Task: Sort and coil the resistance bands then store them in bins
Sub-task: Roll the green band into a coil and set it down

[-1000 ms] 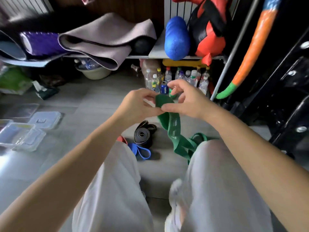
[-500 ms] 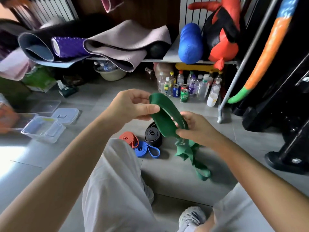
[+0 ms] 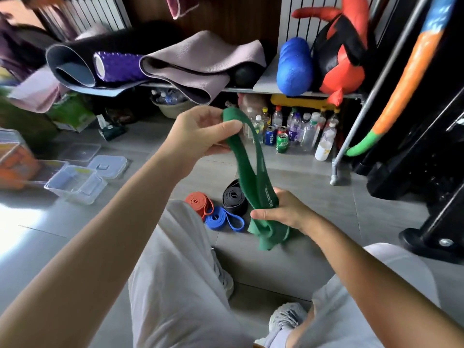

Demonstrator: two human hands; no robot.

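Hands are now apart. Left hand (image 3: pixel 200 133) pinches the top fold of the green band (image 3: pixel 244 167); right hand (image 3: pixel 281 212) has dropped and grips it lower down, tail bunched beneath, above the floor (image 3: pixel 313 197). I judge it is being straightened, coiling not begun. Red band (image 3: pixel 199 202), blue band (image 3: pixel 221 219) and black band (image 3: pixel 234 199) lie on the floor just beside.

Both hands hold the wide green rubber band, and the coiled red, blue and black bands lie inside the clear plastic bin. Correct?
No. The head view shows the coiled red band, blue band and black band on the grey floor, apart from the clear plastic bin. The left hand and right hand do hold the wide green rubber band.
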